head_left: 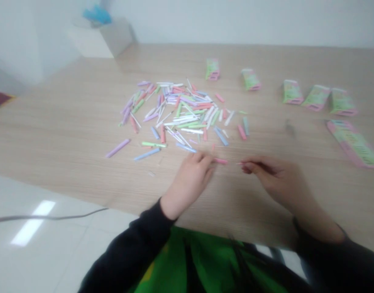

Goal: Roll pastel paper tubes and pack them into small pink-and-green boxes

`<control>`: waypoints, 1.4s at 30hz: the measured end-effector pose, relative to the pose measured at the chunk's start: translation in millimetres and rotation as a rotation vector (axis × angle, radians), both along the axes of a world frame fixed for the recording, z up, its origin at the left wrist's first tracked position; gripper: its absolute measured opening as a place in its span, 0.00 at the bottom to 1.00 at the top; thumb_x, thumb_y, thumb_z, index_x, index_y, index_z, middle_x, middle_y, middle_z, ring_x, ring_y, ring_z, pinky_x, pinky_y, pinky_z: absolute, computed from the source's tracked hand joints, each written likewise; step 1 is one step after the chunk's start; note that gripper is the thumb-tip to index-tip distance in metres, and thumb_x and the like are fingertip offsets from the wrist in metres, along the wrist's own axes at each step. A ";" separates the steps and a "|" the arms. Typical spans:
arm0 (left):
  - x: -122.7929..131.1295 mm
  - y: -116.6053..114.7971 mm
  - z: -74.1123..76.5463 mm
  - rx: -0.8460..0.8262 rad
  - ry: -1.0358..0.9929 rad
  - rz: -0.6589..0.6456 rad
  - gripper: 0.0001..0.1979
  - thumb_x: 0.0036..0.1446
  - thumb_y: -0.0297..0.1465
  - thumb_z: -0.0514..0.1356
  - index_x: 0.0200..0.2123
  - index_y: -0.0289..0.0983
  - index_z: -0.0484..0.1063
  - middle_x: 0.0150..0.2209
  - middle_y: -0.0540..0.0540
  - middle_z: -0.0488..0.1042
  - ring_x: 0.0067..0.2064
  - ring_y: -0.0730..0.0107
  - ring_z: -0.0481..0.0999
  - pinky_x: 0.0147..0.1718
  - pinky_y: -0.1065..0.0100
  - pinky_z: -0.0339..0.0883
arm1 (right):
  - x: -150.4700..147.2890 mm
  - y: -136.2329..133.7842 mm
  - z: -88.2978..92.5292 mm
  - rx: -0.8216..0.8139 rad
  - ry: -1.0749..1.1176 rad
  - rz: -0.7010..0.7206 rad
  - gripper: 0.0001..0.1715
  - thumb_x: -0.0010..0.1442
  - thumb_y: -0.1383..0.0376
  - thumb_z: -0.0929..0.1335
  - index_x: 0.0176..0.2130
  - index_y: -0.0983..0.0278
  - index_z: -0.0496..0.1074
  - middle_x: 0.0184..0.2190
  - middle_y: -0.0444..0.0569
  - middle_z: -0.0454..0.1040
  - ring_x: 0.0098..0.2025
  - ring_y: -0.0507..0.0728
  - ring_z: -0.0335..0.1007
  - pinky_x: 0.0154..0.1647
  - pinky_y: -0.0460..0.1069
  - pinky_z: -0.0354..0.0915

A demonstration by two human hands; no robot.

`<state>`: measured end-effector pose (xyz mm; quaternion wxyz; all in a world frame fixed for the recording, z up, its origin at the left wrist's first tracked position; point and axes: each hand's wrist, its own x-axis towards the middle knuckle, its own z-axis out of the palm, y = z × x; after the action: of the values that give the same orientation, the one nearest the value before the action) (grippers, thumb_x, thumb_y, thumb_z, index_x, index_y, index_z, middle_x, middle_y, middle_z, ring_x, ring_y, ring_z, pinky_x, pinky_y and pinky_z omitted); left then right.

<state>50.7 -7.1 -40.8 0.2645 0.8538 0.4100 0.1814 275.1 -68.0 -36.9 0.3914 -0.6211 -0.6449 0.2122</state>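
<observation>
My left hand (196, 171) rests low over the wooden table, its fingers closed round a pink pen-like tube (220, 161) whose end sticks out to the right. Facing it, my right hand (266, 173) pinches a thin pale stick (239, 163), its tip pointing toward the tube with a small gap between them. Most of the stick is hidden by my fingers. Just beyond my hands spreads a loose pile of slim tubes, caps and white sticks (187, 118) in pink, purple, green, blue and white. A blue tube (186, 148) lies beside my left fingers.
Several small green-and-pink boxes (292, 92) stand along the back right. A longer flat green-and-pink box (354, 144) lies at the right. A white box (101, 38) with something blue in it sits at the back left. A cable (53, 217) crosses the floor.
</observation>
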 end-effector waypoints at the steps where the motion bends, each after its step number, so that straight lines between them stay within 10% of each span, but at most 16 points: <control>1: 7.6 4.1 -1.5 0.067 0.114 0.012 0.14 0.68 0.26 0.56 0.54 0.33 0.74 0.50 0.35 0.75 0.54 0.48 0.73 0.53 0.50 0.67 | 4.2 0.5 -2.1 0.007 -0.021 -0.011 0.08 0.64 0.65 0.70 0.38 0.56 0.81 0.29 0.42 0.83 0.32 0.58 0.82 0.33 0.51 0.76; 8: 23.8 11.3 -16.7 0.197 0.331 0.011 0.12 0.70 0.30 0.55 0.51 0.37 0.76 0.52 0.36 0.74 0.54 0.45 0.70 0.49 0.50 0.63 | 6.7 1.5 0.9 0.063 -0.122 0.003 0.08 0.66 0.66 0.68 0.39 0.57 0.79 0.31 0.45 0.83 0.35 0.59 0.81 0.36 0.52 0.72; 18: -4.7 -1.0 9.1 -0.315 -0.498 -0.095 0.05 0.69 0.31 0.58 0.44 0.37 0.72 0.40 0.47 0.80 0.44 0.65 0.79 0.47 0.65 0.67 | -18.2 1.0 52.1 0.335 -0.417 0.127 0.09 0.67 0.72 0.67 0.42 0.62 0.77 0.37 0.48 0.83 0.39 0.56 0.80 0.39 0.49 0.70; 36: -13.2 -5.7 14.4 -0.477 -0.624 -0.117 0.03 0.68 0.30 0.60 0.42 0.36 0.73 0.37 0.47 0.81 0.41 0.71 0.80 0.43 0.70 0.70 | -33.9 7.5 81.4 0.356 -0.631 0.382 0.13 0.67 0.75 0.63 0.37 0.66 0.76 0.35 0.51 0.82 0.38 0.58 0.79 0.44 0.51 0.70; 42: -15.8 -2.2 14.8 -0.582 -0.757 -0.184 0.05 0.67 0.31 0.61 0.45 0.36 0.73 0.40 0.45 0.82 0.44 0.68 0.81 0.46 0.68 0.70 | -32.6 19.0 84.2 0.209 -0.477 0.412 0.16 0.68 0.66 0.66 0.55 0.63 0.72 0.34 0.46 0.81 0.35 0.57 0.77 0.38 0.50 0.70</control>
<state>34.9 -9.3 -26.0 0.6378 0.6511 0.2418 0.3329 242.5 -48.9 47.3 0.2400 -0.4661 -0.8489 0.0682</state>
